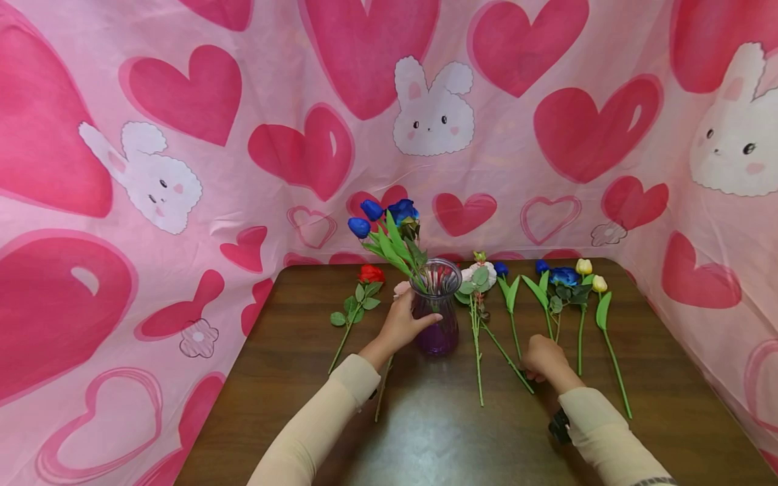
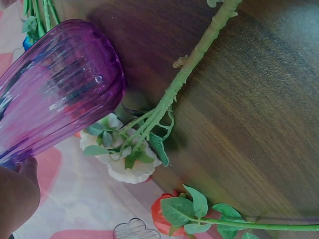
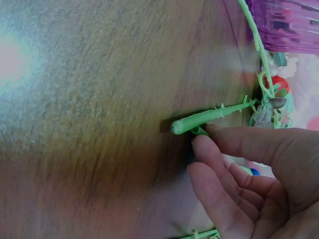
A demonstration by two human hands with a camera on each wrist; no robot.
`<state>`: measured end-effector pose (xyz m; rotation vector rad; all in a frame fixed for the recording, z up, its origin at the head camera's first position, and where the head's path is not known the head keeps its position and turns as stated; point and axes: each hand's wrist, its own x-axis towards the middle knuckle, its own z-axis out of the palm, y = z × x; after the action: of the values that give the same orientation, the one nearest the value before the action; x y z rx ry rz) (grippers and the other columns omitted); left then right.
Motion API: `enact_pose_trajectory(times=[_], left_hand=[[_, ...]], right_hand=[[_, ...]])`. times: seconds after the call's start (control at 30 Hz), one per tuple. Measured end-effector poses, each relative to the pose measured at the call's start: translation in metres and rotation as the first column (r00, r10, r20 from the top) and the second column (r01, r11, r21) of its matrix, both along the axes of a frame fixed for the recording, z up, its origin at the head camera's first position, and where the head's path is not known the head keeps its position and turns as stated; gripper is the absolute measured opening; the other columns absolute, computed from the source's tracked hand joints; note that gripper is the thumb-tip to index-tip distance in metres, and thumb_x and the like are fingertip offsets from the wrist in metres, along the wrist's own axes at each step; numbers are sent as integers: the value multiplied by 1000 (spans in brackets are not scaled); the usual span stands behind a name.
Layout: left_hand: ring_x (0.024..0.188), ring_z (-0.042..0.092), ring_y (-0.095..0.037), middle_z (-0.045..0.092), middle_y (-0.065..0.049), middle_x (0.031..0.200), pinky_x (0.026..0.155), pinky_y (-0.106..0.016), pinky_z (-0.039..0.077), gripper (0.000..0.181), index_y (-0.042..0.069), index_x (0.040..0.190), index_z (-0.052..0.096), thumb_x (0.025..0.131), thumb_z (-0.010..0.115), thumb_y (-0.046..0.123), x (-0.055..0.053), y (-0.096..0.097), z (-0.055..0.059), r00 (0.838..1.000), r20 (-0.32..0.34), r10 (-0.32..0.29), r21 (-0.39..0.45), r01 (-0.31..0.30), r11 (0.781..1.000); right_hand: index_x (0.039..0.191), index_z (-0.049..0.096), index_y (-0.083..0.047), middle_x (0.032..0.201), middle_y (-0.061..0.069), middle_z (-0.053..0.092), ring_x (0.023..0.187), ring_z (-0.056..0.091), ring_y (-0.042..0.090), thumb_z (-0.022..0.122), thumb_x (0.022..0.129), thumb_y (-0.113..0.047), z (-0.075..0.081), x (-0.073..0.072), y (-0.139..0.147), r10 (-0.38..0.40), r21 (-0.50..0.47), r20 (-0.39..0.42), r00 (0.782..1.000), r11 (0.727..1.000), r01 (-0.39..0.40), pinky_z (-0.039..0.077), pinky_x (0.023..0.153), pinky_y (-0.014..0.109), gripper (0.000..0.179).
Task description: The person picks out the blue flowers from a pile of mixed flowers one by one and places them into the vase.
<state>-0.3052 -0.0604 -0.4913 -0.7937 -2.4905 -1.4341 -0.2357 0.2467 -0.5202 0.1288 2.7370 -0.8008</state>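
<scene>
My left hand (image 1: 402, 320) grips a purple ribbed glass vase (image 1: 439, 336) standing on the table. Inside the vase, two blue tulips (image 1: 359, 227) and a blue rose (image 1: 403, 212) lean out to the left. In the left wrist view only part of the left hand (image 2: 19, 199) shows beside the glass. My right hand (image 1: 547, 361) is low over the table among the stems. Its thumb and forefinger pinch the lower end of the stem of a blue tulip (image 1: 501, 268); in the right wrist view that stem end (image 3: 199, 131) shows at the fingertips, beside a thicker green stem (image 3: 199, 119).
A red rose (image 1: 371, 273) and a partly hidden pale pink flower (image 1: 402, 289) lie left of the vase. White flowers (image 1: 484, 275) lie just right of it. Farther right are another blue rose (image 1: 564, 276) and yellow tulips (image 1: 599, 283). A heart-patterned cloth (image 1: 510, 202) hangs behind.
</scene>
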Motion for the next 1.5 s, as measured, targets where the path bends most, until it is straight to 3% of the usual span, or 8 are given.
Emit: enact_pose_trajectory(times=[0.1, 0.33, 0.53, 0.7, 0.87, 1.07, 1.23, 1.5], left_hand=[[126, 50, -17, 53, -4, 139, 101, -39, 43, 77, 11, 145, 41, 81, 81, 25, 0, 0, 0, 1000, 4, 0, -2, 0, 1000], [127, 49, -19, 52, -6, 140, 101, -46, 43, 77, 12, 146, 41, 81, 81, 23, 0, 0, 0, 1000, 13, -16, 20, 15, 1000], [127, 49, -19, 52, -6, 140, 101, -46, 42, 77, 11, 145, 42, 80, 82, 22, 0, 0, 0, 1000, -1, -15, 17, 15, 1000], [127, 49, -18, 52, -5, 139, 102, -43, 42, 77, 11, 145, 42, 81, 81, 23, 1, 0, 1, 1000, -4, -15, 5, 15, 1000], [126, 50, -18, 53, -6, 138, 101, -43, 43, 75, 10, 144, 43, 80, 82, 22, 1, 0, 0, 1000, 0, -13, 6, 13, 1000], [125, 51, -19, 54, -6, 137, 101, -41, 44, 76, 12, 145, 43, 81, 82, 25, -1, 0, -1, 1000, -20, -3, -6, 2, 1000], [125, 51, -18, 54, -5, 137, 100, -37, 44, 77, 12, 145, 43, 80, 82, 26, -2, 0, 0, 1000, -17, -2, -15, 2, 1000], [124, 51, -15, 54, -3, 138, 99, -34, 45, 76, 14, 145, 42, 81, 81, 26, -1, 0, 2, 1000, 9, 1, -19, 0, 1000]], right_hand=[[62, 58, -1, 51, 6, 59, 44, 59, 20, 63, 79, -2, -1, 0, 1, -10, -9, -3, 1000, 1000, 10, 51, 45, 33, 18], [53, 53, -8, 46, 0, 51, 43, 52, 16, 68, 73, -5, -4, 1, 2, -67, -45, -68, 995, 997, 64, 40, 44, 27, 25], [47, 38, -17, 47, -6, 35, 43, 35, 12, 57, 72, 1, -6, 4, 2, -56, -68, -148, 987, 997, 47, 31, 44, 25, 36], [47, 35, -18, 46, -7, 34, 42, 37, 10, 57, 70, 2, -8, 6, 2, -48, -95, -170, 984, 995, 32, 33, 44, 24, 38], [46, 36, -18, 45, -7, 40, 43, 47, 11, 60, 70, 1, -9, 7, 3, -53, -104, -160, 986, 994, 36, 40, 46, 26, 39], [46, 45, -13, 46, -4, 49, 46, 54, 15, 60, 71, 2, -5, 8, 3, -110, -176, -112, 988, 980, 90, 42, 47, 26, 32], [54, 58, -2, 55, 3, 61, 52, 62, 18, 60, 74, 2, 0, 7, 1, -166, -280, -44, 985, 949, 147, 51, 52, 29, 21], [68, 64, 6, 65, 6, 62, 56, 63, 15, 60, 79, 3, 2, 6, -2, -214, -384, 3, 977, 902, 199, 56, 59, 33, 11]])
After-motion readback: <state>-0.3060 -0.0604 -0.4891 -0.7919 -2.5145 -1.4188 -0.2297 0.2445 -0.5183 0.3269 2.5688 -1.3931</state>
